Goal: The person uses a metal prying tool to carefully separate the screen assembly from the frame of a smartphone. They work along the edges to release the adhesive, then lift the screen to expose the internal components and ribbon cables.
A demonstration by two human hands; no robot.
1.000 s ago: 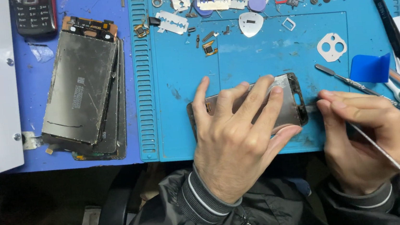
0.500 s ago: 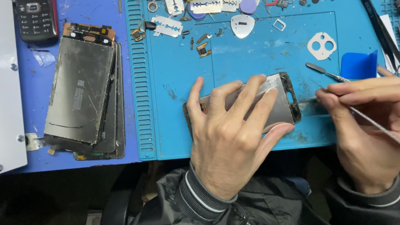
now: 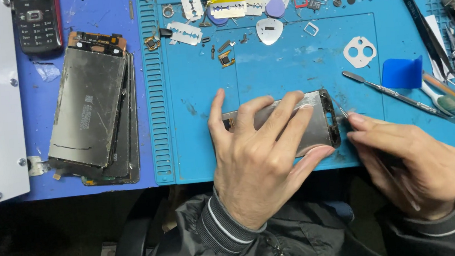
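Left hand [image 3: 260, 158] spread flat over phone screen assembly [image 3: 315, 123], near front edge of blue repair mat [image 3: 288, 68]. Right hand [image 3: 411, 164] pinching thin metal tool [image 3: 342, 112] against assembly's right end.

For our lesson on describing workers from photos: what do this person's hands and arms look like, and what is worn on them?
Both hands are bare, with no gloves, rings or watch in sight. The left hand comes out of a dark, shiny jacket sleeve ending in a ribbed knit cuff, dark grey with thin pale stripes. The right hand has a matching sleeve and striped cuff.
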